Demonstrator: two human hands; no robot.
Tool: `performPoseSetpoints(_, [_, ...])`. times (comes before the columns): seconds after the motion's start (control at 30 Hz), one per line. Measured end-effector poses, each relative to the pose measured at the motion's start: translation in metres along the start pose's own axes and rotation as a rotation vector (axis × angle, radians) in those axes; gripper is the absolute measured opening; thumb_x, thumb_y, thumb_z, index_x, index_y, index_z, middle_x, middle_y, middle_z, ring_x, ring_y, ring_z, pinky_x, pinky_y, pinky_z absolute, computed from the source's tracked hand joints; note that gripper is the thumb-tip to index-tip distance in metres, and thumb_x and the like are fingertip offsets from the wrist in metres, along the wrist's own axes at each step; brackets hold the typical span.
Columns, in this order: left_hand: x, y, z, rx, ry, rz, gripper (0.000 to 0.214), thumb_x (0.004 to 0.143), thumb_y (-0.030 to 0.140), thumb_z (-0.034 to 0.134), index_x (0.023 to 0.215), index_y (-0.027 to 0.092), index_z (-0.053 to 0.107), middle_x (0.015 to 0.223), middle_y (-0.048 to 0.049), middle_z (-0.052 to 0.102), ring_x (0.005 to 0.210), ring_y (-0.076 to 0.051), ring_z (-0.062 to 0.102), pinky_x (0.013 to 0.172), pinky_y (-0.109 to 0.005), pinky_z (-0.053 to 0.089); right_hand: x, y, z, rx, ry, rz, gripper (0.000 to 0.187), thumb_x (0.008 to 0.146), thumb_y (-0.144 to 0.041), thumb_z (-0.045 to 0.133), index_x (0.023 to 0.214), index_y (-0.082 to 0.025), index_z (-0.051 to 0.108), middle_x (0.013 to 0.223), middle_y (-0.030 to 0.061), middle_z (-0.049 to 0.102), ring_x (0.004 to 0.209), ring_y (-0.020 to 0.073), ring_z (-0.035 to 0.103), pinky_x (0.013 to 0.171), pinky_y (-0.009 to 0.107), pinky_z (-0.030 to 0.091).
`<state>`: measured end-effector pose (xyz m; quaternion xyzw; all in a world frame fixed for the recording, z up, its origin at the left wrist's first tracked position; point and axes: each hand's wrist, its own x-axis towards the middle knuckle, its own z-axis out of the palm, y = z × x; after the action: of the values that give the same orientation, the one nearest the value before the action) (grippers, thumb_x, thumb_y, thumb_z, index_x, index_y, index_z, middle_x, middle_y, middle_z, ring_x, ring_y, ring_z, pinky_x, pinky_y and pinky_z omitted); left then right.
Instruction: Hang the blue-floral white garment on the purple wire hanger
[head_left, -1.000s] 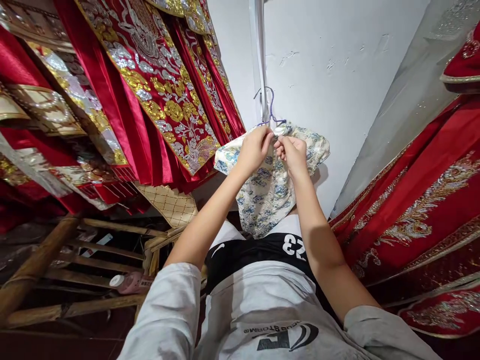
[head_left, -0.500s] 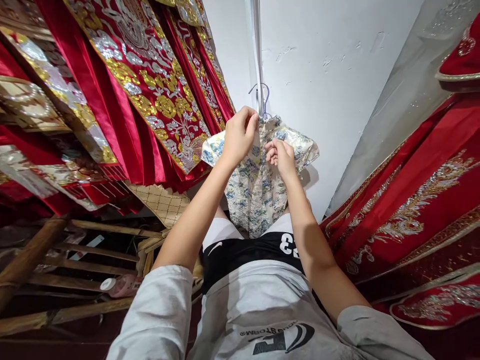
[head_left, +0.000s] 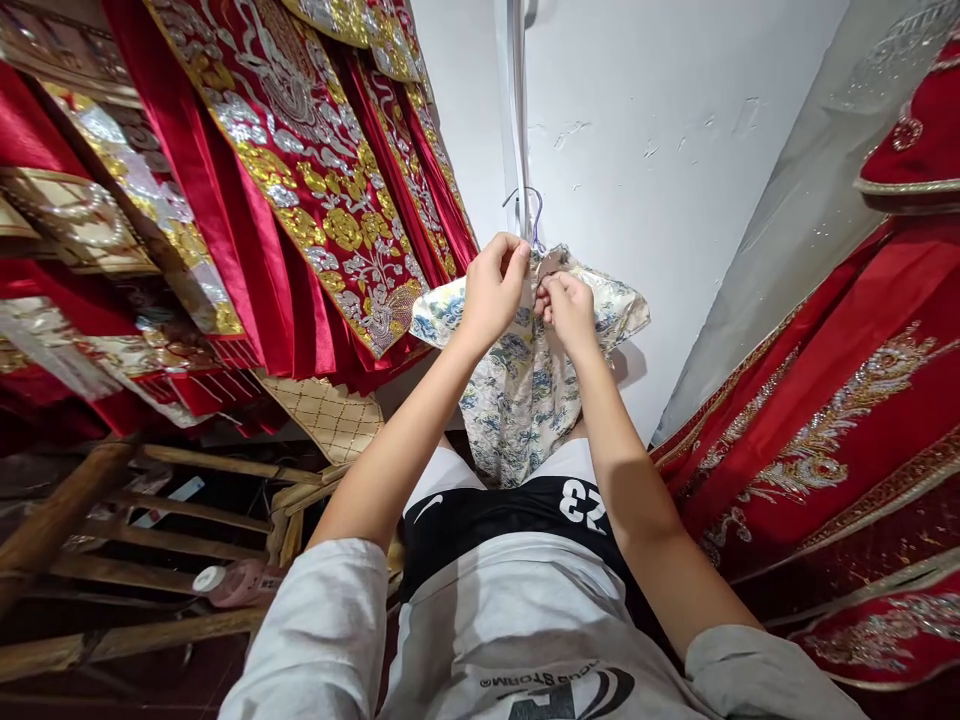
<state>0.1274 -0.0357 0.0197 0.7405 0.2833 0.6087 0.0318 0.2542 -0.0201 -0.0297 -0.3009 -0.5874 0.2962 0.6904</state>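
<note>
A cream short-sleeved garment with a blue and gold pattern (head_left: 517,400) hangs on a thin purple hanger (head_left: 534,215) from a white vertical strip on the wall. My left hand (head_left: 491,290) grips the left side of its collar. My right hand (head_left: 568,310) pinches the collar's right side, fingers closed on the cloth close to the left hand. The collar itself is mostly hidden by my fingers.
Red garments with gold and silver embroidery (head_left: 300,170) hang close on the left, more red embroidered cloth (head_left: 825,420) on the right. A bamboo rack (head_left: 150,530) stands low left with a pink bottle (head_left: 240,582) on it. A white wall (head_left: 660,150) is behind.
Both hands have stayed at the collar, shifting slightly; the right hand's fingers moved up toward the left hand. The view tilted a little.
</note>
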Motion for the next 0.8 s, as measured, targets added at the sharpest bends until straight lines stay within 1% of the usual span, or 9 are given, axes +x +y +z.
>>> performPoseSetpoints(0.1, [-0.001, 0.002, -0.001, -0.003, -0.037, -0.012, 0.028, 0.101, 0.041, 0.052, 0.082, 0.02, 0.058, 0.072, -0.0025, 0.06, 0.068, -0.015, 0.056, 0.067, -0.031, 0.044, -0.008, -0.002, 0.0, 0.061, -0.042, 0.017, 0.051, 0.096, -0.069, 0.044, 0.078, -0.022, 0.055, 0.057, -0.0031, 0.051, 0.044, 0.0086, 0.042, 0.043, 0.023, 0.033])
performPoseSetpoints(0.17, [-0.004, 0.001, -0.001, -0.011, -0.069, -0.031, 0.027, 0.101, 0.039, 0.052, 0.082, 0.02, 0.057, 0.072, -0.0025, 0.061, 0.068, -0.015, 0.056, 0.067, -0.03, 0.044, -0.01, -0.003, 0.001, 0.067, -0.072, -0.007, 0.053, 0.092, -0.073, 0.047, 0.08, -0.023, 0.055, 0.057, -0.0033, 0.051, 0.044, 0.0087, 0.043, 0.043, 0.023, 0.033])
performPoseSetpoints(0.27, [-0.01, -0.002, 0.001, -0.031, -0.105, -0.063, 0.026, 0.101, 0.038, 0.052, 0.082, 0.02, 0.056, 0.073, -0.0023, 0.062, 0.069, -0.015, 0.057, 0.067, -0.029, 0.044, -0.01, 0.0, 0.002, 0.07, -0.083, -0.06, 0.052, 0.088, -0.075, 0.055, 0.078, -0.023, 0.052, 0.059, -0.004, 0.049, 0.047, 0.0094, 0.045, 0.043, 0.024, 0.032])
performPoseSetpoints(0.43, [-0.015, -0.003, 0.009, -0.048, -0.097, -0.073, 0.025, 0.101, 0.037, 0.051, 0.082, 0.021, 0.057, 0.073, -0.002, 0.062, 0.07, -0.015, 0.058, 0.069, -0.029, 0.045, -0.009, 0.011, -0.001, 0.059, -0.049, -0.087, 0.044, 0.09, -0.064, 0.061, 0.075, -0.024, 0.053, 0.057, -0.0047, 0.047, 0.048, 0.0103, 0.045, 0.045, 0.025, 0.032])
performPoseSetpoints(0.57, [0.001, -0.012, 0.013, -0.078, -0.071, -0.083, 0.028, 0.098, 0.037, 0.057, 0.075, 0.021, 0.057, 0.069, -0.0018, 0.061, 0.069, -0.015, 0.057, 0.069, -0.029, 0.046, -0.015, 0.026, -0.008, 0.04, -0.022, -0.023, 0.037, 0.09, -0.046, 0.064, 0.065, -0.022, 0.054, 0.052, -0.0046, 0.05, 0.046, 0.0095, 0.043, 0.05, 0.024, 0.035])
performPoseSetpoints(0.63, [0.015, -0.022, 0.006, -0.14, -0.02, -0.108, 0.029, 0.096, 0.038, 0.06, 0.074, 0.02, 0.059, 0.068, -0.0016, 0.059, 0.07, -0.015, 0.058, 0.07, -0.029, 0.047, -0.026, 0.036, -0.011, 0.053, 0.016, 0.048, 0.034, 0.087, -0.038, 0.064, 0.06, -0.021, 0.054, 0.05, -0.0048, 0.05, 0.046, 0.009, 0.042, 0.05, 0.024, 0.035])
performPoseSetpoints(0.67, [0.021, -0.028, -0.001, -0.18, 0.019, -0.137, 0.028, 0.095, 0.038, 0.062, 0.074, 0.02, 0.059, 0.068, -0.0015, 0.059, 0.071, -0.015, 0.058, 0.071, -0.03, 0.047, -0.034, 0.041, -0.012, 0.067, 0.044, 0.093, 0.032, 0.085, -0.036, 0.065, 0.059, -0.021, 0.053, 0.05, -0.005, 0.05, 0.045, 0.0087, 0.042, 0.05, 0.024, 0.035])
performPoseSetpoints(0.73, [0.029, -0.043, -0.024, -0.264, 0.127, -0.247, 0.028, 0.095, 0.034, 0.064, 0.071, 0.02, 0.059, 0.068, -0.0011, 0.058, 0.07, -0.014, 0.057, 0.071, -0.029, 0.048, -0.055, 0.052, -0.014, 0.108, 0.095, 0.186, 0.03, 0.081, -0.033, 0.065, 0.057, -0.02, 0.052, 0.048, -0.0054, 0.048, 0.045, 0.0081, 0.041, 0.047, 0.022, 0.032])
performPoseSetpoints(0.8, [0.027, -0.061, -0.052, -0.35, 0.268, -0.423, 0.029, 0.095, 0.026, 0.063, 0.067, 0.02, 0.057, 0.067, 0.0, 0.056, 0.065, -0.012, 0.054, 0.07, -0.027, 0.047, -0.079, 0.062, -0.014, 0.155, 0.114, 0.284, 0.03, 0.078, -0.033, 0.066, 0.056, -0.02, 0.051, 0.048, -0.0056, 0.047, 0.044, 0.0072, 0.04, 0.045, 0.021, 0.028])
